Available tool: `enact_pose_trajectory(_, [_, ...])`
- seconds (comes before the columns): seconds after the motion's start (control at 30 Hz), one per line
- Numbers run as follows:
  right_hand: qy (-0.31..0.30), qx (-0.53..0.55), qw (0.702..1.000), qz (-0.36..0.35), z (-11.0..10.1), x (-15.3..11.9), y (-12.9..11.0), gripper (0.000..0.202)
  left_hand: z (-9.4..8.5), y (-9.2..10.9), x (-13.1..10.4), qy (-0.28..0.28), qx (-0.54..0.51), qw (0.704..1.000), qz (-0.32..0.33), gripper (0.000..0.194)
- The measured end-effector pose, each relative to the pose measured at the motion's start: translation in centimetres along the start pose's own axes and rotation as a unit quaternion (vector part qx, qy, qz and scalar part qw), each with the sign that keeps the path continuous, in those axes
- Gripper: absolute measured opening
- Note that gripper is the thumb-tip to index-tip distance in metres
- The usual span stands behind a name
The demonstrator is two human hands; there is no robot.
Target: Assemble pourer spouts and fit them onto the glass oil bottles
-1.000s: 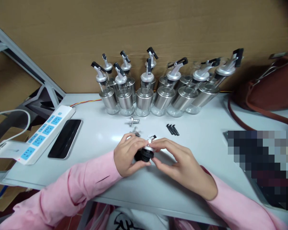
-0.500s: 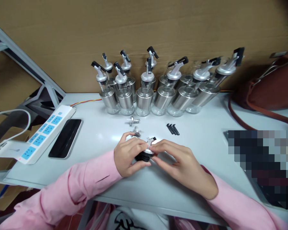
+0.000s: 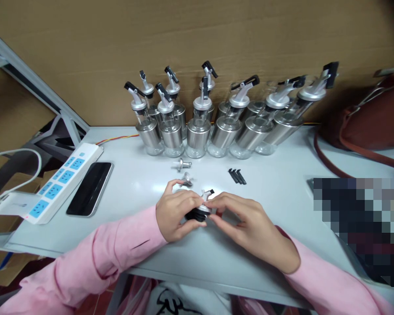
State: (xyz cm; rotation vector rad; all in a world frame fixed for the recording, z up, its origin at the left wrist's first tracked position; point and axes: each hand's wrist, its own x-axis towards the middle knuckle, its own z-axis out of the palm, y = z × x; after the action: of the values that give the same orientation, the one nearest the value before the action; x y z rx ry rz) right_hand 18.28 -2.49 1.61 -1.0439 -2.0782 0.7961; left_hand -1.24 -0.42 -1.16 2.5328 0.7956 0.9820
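A silver pour spout (image 3: 203, 209) with a black ribbed stopper is held low over the table, tilted, with a small black piece at its tip. My left hand (image 3: 179, 212) is closed around the stopper end. Thumb and fingertips of my right hand (image 3: 244, 218) pinch the spout's silver collar from the other side. Just beyond my left fingers lies a loose spout (image 3: 186, 180), and behind it another spout (image 3: 183, 165). Several small black flip caps (image 3: 237, 176) lie side by side to the right.
Several glass and steel bottles (image 3: 197, 135) with spouts stand in rows against the cardboard backing (image 3: 190, 35). A phone (image 3: 90, 189) and a power strip (image 3: 61, 183) lie on the left. A brown bag (image 3: 377, 116) sits at the right, its strap on the table.
Both hands stay almost in place on the pour spout. My right fingers have shifted very slightly at its collar. The view has moved a little.
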Motion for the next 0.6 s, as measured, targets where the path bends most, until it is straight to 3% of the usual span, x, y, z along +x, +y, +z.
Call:
enact_pose_trajectory(0.5, [-0.005, -0.01, 1.0, 0.017, -0.05, 0.04, -0.03, 0.007, -0.13, 0.24, 0.08, -0.023, 0.045, 0.999, 0.016, 0.022])
enact_pose_trajectory(0.6, [0.009, -0.003, 1.0, 0.015, -0.07, -0.01, -0.29, 0.007, -0.11, 0.15, 0.16, -0.004, 0.065, 0.997, 0.035, 0.024])
